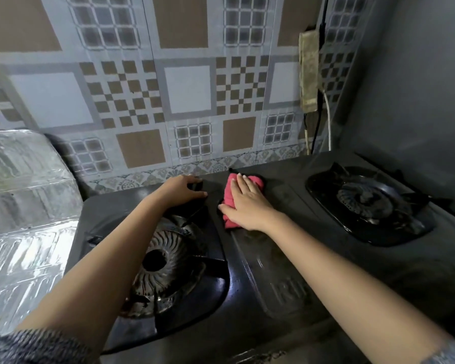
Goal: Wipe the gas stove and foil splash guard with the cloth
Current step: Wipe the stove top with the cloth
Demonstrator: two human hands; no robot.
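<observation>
A black two-burner gas stove point(281, 271) fills the lower middle of the head view. A folded red cloth point(230, 193) lies on the stove's centre strip near its back edge. My right hand point(247, 203) presses flat on the cloth, fingers spread toward the wall. My left hand point(183, 190) grips the far corner of the left burner's black pan support point(195, 206). The crinkled foil splash guard point(24, 206) stands to the left of the stove, apart from both hands.
The left burner point(160, 264) lies under my left forearm. The right burner point(365, 203) sits at the far right. A patterned tile wall point(184, 90) rises behind the stove. A power strip point(309, 72) with cables hangs at the right corner, beside a grey side wall.
</observation>
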